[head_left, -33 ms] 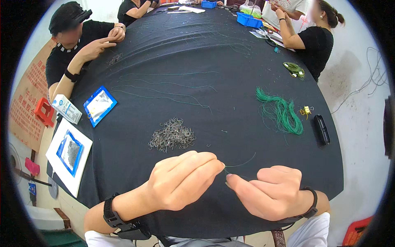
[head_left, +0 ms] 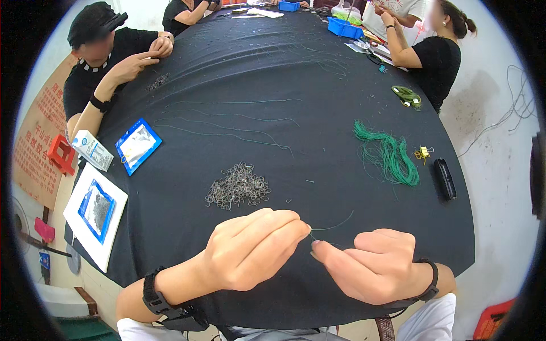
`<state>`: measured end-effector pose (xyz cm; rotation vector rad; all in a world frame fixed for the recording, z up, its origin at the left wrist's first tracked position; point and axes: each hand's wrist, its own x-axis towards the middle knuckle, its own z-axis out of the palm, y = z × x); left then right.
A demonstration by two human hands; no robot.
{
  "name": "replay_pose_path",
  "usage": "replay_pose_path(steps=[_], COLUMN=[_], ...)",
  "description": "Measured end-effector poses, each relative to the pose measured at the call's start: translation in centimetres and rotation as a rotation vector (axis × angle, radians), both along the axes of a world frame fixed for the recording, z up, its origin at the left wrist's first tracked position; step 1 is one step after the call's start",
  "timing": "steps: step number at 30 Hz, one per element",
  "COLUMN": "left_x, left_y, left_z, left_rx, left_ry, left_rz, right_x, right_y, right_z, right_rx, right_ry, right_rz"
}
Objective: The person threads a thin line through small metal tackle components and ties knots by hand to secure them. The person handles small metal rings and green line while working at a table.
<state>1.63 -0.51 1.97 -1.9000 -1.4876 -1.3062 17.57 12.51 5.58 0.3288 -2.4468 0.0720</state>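
My left hand point(head_left: 256, 247) is closed in a pinch on a thin green line point(head_left: 339, 224), whose free end curves up to the right. Close beside it, my right hand point(head_left: 372, 267) pinches the same line between thumb and fingers. A short stretch of line crosses the small gap between the fingertips. Whether a hook sits inside the left pinch is hidden. Just beyond my left hand lies a heap of small metal fish hooks point(head_left: 239, 186). Farther right, a loose bundle of green line point(head_left: 398, 159) rests on the black tablecloth point(head_left: 318, 176).
Several cut lines point(head_left: 227, 126) stretch across the cloth ahead. On the left are a blue packet point(head_left: 138, 146), a small carton point(head_left: 92, 150) and a white board point(head_left: 108, 250) bearing another packet. A black case point(head_left: 445, 179) and yellow clip point(head_left: 424, 152) lie right. Other people sit around the table.
The tip of my right thumb has shifted very slightly to the left. My left hand and the things on the table stay in place.
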Motion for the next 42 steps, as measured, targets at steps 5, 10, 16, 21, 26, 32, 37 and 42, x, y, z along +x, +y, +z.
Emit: replay_pose_path(steps=[5,10,16,21,26,32,37,42], left_x=[-0.2,-0.2,0.0,0.0,0.1,-0.2,0.1,0.2], left_y=[0.0,-0.1,0.2,-0.1,-0.6,-0.5,-0.1,-0.1], left_z=[0.1,-0.1,-0.2,-0.2,-0.1,-0.2,-0.4,-0.4], left_rx=[-0.016,-0.025,-0.019,-0.041,-0.05,-0.054,-0.025,-0.022], left_ry=[-0.022,-0.088,-0.105,-0.018,0.05,-0.012,-0.057,-0.063], left_rz=[-0.017,-0.042,-0.024,-0.048,-0.135,-0.169,-0.129,-0.108], right_x=[-0.4,-0.8,-0.6,-0.5,-1.2,-1.7,-2.0,-2.0], right_y=[0.0,-0.2,0.1,0.5,1.0,1.5,1.8,1.9], right_z=[-0.3,-0.6,-0.5,0.4,0.4,-0.5,-0.7,-1.0], right_rx=[0.03,0.028,0.039,0.053,-0.155,-0.356,-0.391,-0.397], right_ry=[-0.018,-0.014,-0.004,0.032,0.06,0.023,0.019,0.025], right_rz=[-0.002,-0.013,-0.013,-0.001,-0.041,-0.036,-0.032,-0.041])
